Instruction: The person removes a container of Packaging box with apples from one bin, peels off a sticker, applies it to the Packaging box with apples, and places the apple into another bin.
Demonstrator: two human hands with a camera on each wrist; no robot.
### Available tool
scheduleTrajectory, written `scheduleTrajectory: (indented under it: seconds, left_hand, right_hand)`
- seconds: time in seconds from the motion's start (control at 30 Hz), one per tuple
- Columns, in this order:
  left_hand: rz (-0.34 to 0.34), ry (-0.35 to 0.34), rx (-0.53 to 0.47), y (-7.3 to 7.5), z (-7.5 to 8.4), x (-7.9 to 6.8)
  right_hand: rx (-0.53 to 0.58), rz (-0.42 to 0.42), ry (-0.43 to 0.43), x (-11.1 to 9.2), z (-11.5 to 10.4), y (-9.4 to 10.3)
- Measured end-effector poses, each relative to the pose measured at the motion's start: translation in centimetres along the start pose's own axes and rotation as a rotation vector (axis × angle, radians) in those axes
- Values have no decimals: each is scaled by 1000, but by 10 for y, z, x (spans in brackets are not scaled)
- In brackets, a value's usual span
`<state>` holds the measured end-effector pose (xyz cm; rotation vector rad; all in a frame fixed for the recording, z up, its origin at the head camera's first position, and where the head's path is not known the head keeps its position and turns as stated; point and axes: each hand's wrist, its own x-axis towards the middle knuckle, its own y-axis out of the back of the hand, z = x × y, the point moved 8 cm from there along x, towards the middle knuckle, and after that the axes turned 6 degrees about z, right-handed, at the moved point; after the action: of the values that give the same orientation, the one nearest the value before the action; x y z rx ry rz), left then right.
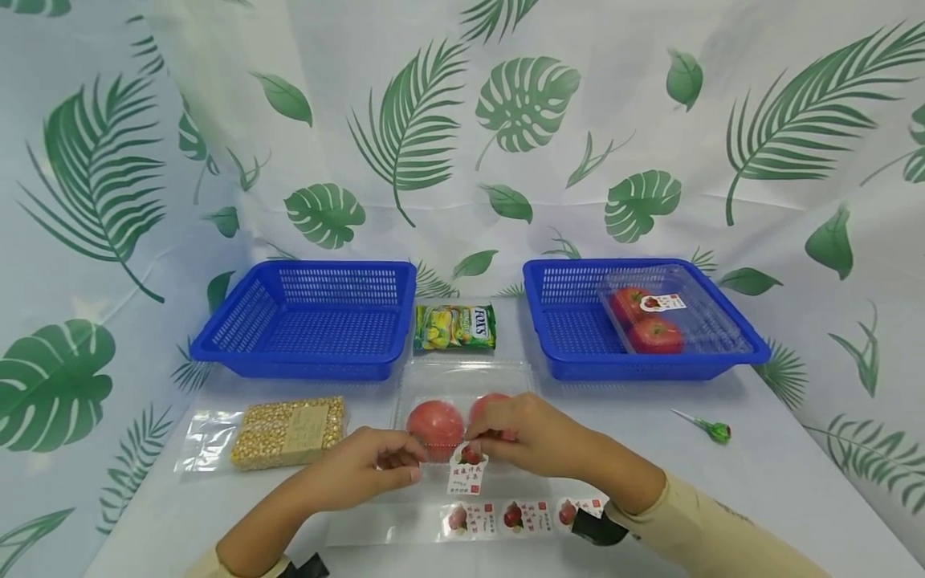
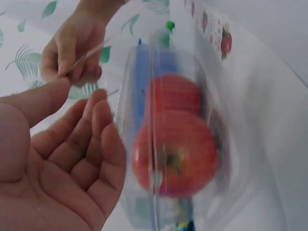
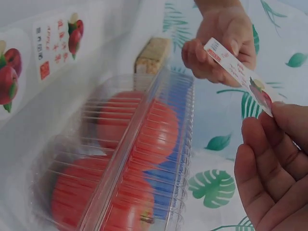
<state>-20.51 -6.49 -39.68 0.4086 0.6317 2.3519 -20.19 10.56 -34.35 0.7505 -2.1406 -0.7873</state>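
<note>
My right hand [image 1: 531, 437] pinches one end of an apple sticker [image 1: 465, 479], white with red print and an apple picture. In the right wrist view the sticker [image 3: 238, 70] slants from the fingertips toward the other hand. Loosely curled and holding nothing, my left hand [image 1: 368, 468] is just left of the sticker, its palm showing in the left wrist view. Behind the hands stands a clear plastic clamshell box [image 1: 466, 369], its lid closed over two red apples [image 2: 175, 149]. In front lies a backing strip [image 1: 390, 523] with several apple stickers toward its right end.
A blue basket [image 1: 303, 368] stands back left; another blue basket [image 1: 629, 369] at back right holds a labelled clear box of apples [image 1: 654, 333]. Between them lies a green candy bag [image 1: 455, 327]. Packed corn kernels [image 1: 289, 433] lie left, a green lollipop [image 1: 718, 432] right.
</note>
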Motion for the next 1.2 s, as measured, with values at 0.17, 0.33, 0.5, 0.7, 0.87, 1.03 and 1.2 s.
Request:
scheduleTrajectory:
  seconds: [0.17,0.33,0.5,0.7,0.87,1.03,1.2]
  left_hand:
    - [83,19,1,-3,3,16]
    - [152,39,-85,-1,7,30]
    - [190,67,-131,2,5,46]
    - [192,90,-183,3,-1,58]
    - [180,124,-149,2,-7,66]
    - [172,166,-81,2,-12,78]
    - [190,198,10,3,-13,86]
  right_hand:
    - [16,32,-75,6,9,4]
    - [60,34,-125,13,16,10]
    - [82,57,-192,19,29,18]
    - [86,59,-310,20,44,20]
    - [91,51,-353,22,54,18]
    - [54,44,-381,29,69,18]
    - [4,36,-381,34,83,15]
